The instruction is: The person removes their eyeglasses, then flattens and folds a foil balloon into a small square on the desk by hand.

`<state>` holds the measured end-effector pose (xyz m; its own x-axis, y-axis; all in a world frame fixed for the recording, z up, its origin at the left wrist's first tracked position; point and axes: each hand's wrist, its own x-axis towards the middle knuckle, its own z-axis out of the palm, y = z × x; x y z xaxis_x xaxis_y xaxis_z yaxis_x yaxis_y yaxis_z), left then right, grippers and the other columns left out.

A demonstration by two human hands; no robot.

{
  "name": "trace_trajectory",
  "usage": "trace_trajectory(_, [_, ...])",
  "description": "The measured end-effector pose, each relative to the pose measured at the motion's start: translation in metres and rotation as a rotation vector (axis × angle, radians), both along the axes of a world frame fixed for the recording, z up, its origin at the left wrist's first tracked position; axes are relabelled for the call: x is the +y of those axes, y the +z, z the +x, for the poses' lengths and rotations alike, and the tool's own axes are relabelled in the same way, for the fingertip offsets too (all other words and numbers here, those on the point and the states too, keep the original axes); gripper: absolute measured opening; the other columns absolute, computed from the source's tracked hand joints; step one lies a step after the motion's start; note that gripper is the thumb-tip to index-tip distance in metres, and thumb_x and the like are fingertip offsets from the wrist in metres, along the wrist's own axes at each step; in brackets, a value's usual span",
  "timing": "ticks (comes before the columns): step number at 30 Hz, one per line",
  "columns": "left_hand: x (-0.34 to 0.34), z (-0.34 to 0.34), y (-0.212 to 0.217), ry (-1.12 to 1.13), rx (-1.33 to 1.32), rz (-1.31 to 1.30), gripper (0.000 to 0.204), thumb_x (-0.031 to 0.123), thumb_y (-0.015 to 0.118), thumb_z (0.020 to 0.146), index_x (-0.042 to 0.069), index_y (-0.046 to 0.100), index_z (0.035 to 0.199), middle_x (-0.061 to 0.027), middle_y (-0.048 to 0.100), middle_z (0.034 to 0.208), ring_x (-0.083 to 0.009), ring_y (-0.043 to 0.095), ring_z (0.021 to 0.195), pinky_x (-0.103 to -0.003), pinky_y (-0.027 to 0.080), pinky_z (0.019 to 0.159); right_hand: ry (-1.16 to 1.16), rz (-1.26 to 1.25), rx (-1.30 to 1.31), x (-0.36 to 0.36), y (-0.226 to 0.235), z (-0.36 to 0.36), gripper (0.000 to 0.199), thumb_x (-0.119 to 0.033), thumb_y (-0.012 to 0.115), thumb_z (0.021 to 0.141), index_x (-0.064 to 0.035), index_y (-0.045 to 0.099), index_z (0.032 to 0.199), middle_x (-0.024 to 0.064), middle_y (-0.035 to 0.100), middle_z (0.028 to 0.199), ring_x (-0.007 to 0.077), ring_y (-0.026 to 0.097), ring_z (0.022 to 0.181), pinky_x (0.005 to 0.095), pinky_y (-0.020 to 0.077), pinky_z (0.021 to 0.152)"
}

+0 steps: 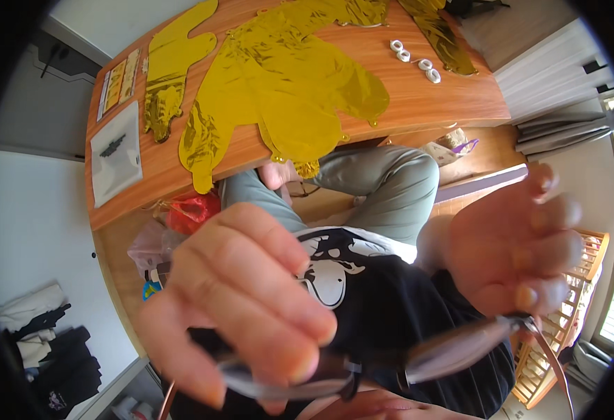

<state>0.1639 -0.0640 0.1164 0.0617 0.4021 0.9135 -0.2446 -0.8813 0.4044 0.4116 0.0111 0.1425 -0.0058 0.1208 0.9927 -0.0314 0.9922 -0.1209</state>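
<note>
A pair of dark-rimmed glasses (454,353) is tilted across the bottom of the view, close in front of my black printed shirt. My left hand (233,280) has its fingers curled over the left lens, hiding part of it. At the other end, my right hand (499,241) is turned palm up, with thumb and fingers closed at the right hinge of the glasses. Beyond both hands, flat gold foil balloons (272,84) cover much of the table, one overhanging its near edge.
The wooden table (167,164) also holds white rolls (426,65) and a clear packet (116,155) with something dark inside. My crossed legs (391,189) are below its edge. A red bag (193,212) lies at left; a wooden slatted rack (566,315) stands at right.
</note>
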Motion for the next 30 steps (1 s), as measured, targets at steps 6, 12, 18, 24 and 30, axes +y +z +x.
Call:
trace_trajectory(6, [-0.002, -0.006, 0.024, 0.299, -0.108, 0.229, 0.061, 0.059, 0.081, 0.084, 0.031, 0.06, 0.134, 0.021, 0.065, 0.135, 0.0037, 0.06, 0.116, -0.027, 0.038, 0.109, 0.16, -0.328, -0.143, -0.031, 0.041, 0.034, 0.039, -0.044, 0.053, 0.108, -0.0175, 0.068, 0.132, -0.0014, 0.065, 0.122, 0.0268, 0.056, 0.121, 0.052, 0.0354, 0.107])
trace_trajectory(12, [0.006, 0.0, 0.04, 0.479, -0.255, 0.292, 0.054, 0.064, 0.077, 0.083, 0.03, 0.064, 0.123, 0.0197, 0.066, 0.122, 0.002, 0.06, 0.108, -0.022, 0.037, 0.101, 0.277, -0.15, -0.054, -0.04, 0.044, 0.035, 0.049, -0.044, 0.054, 0.108, -0.0069, 0.059, 0.139, 0.0059, 0.065, 0.129, 0.0268, 0.055, 0.126, 0.048, 0.0411, 0.105])
trace_trajectory(18, [0.021, 0.0, 0.049, 0.65, -0.434, 0.401, 0.05, 0.069, 0.073, 0.082, 0.029, 0.068, 0.111, 0.0184, 0.067, 0.11, 0.0002, 0.06, 0.101, -0.017, 0.037, 0.093, 0.395, 0.084, 0.011, -0.048, 0.043, 0.034, 0.062, -0.044, 0.055, 0.108, 0.0037, 0.049, 0.146, 0.0132, 0.064, 0.136, 0.0268, 0.054, 0.131, 0.044, 0.0468, 0.103])
trace_trajectory(24, [0.005, -0.004, 0.055, 0.549, -0.598, 0.585, 0.052, 0.066, 0.079, 0.077, 0.021, 0.069, 0.1, 0.0121, 0.067, 0.104, -0.0053, 0.063, 0.098, -0.017, 0.042, 0.09, 0.958, 0.225, 0.087, -0.057, 0.041, 0.003, 0.039, -0.009, 0.071, 0.096, -0.022, 0.057, 0.13, 0.0004, 0.07, 0.102, 0.0177, 0.062, 0.107, 0.0597, 0.0248, 0.118])
trace_trajectory(30, [-0.015, 0.009, 0.055, 0.176, -0.335, 0.944, 0.027, 0.026, 0.056, 0.104, 0.004, 0.062, 0.118, -0.0037, 0.065, 0.116, -0.0146, 0.063, 0.109, -0.031, 0.052, 0.093, 0.593, 0.365, 0.168, -0.054, 0.038, -0.004, 0.024, -0.015, 0.06, 0.104, -0.0032, 0.066, 0.124, 0.0078, 0.064, 0.129, 0.0225, 0.061, 0.119, 0.0362, 0.054, 0.095])
